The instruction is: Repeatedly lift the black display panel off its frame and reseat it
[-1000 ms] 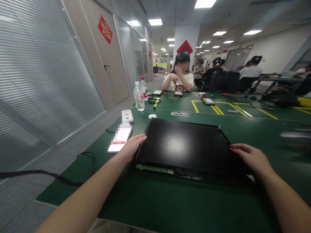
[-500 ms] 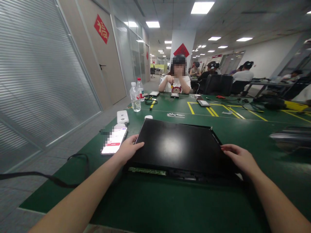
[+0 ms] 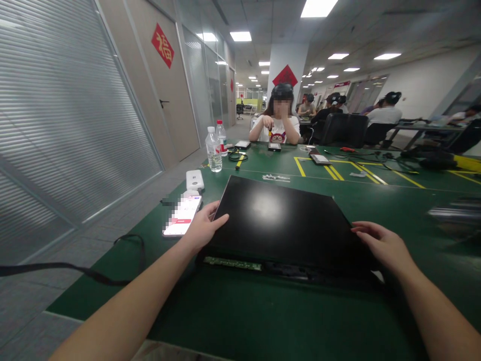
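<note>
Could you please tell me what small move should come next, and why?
I would probably set the right hand more firmly on the dark panel before shifting it: only its fingertips seem to meet the edge, whereas the left hand has its thumb over the top, so a slip seems likelier there.

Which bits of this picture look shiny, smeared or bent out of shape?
In the head view, a pale glare sits on the black panel; in the head view, the shiny object near the right edge looks smeared; also in the head view, the door leans, probably from lens distortion.
</note>
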`<state>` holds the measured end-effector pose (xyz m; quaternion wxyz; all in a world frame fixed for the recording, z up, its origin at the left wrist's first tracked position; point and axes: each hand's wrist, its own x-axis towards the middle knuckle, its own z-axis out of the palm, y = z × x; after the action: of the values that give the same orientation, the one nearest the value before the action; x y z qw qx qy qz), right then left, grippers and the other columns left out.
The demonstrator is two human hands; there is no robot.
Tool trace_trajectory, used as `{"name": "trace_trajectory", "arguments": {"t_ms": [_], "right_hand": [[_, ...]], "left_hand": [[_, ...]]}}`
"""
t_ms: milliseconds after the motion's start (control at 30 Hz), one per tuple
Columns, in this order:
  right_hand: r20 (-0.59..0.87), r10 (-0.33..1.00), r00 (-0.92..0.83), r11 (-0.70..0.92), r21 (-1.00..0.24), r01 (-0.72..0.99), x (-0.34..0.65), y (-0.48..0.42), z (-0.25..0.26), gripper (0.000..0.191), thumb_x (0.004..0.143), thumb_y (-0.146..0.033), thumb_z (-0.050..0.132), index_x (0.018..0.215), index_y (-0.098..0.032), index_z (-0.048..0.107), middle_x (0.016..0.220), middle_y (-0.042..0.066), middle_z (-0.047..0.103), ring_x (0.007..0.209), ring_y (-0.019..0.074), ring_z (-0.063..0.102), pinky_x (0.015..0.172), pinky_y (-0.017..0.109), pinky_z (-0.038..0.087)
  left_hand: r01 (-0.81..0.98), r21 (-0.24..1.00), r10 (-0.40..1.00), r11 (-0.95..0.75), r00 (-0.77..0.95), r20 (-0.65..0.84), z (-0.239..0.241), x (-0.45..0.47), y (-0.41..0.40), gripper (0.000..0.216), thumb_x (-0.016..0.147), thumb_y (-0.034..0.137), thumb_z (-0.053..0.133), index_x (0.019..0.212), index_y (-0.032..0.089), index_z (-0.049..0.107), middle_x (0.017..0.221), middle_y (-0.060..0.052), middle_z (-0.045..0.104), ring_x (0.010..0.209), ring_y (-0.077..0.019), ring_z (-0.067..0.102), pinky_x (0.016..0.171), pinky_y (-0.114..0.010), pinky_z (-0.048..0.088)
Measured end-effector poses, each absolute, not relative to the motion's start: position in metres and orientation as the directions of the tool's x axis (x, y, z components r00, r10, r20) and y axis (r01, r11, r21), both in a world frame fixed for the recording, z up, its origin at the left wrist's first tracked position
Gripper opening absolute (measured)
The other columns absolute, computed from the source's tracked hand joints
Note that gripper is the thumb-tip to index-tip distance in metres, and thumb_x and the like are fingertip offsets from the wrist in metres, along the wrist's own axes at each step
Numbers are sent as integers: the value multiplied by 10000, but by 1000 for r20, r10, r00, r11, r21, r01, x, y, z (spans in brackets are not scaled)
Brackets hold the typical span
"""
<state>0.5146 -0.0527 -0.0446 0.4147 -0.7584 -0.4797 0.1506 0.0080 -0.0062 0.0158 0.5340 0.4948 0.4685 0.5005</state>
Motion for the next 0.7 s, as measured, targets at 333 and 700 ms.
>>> {"name": "trace_trajectory", "arguments": {"t_ms": [333,700], "right_hand": [[-47,797,602,-339,-860,383,502,-53,-32,363,628,-517,781,888,-273,850,1046,136,854,1097,386,731,836,458,537],[-86,865,495,-72,-996,-47,510,-62,-15,304,670,-428,748,927,-276,806,975,105,849,949,336,801,849,464,652]], "left_hand": [[-75,992,990,-106,84,112,9,7,-3,768,673,461,1019,1326,151,760,1522,-191,740,1487,-427,629,1285,-590,454],[-196,980,999,-15,43,24,18,6,-3,803,626,441,1041,1324,165,754,1328,-148,838,1368,-412,720,1171,-524,576]]}}
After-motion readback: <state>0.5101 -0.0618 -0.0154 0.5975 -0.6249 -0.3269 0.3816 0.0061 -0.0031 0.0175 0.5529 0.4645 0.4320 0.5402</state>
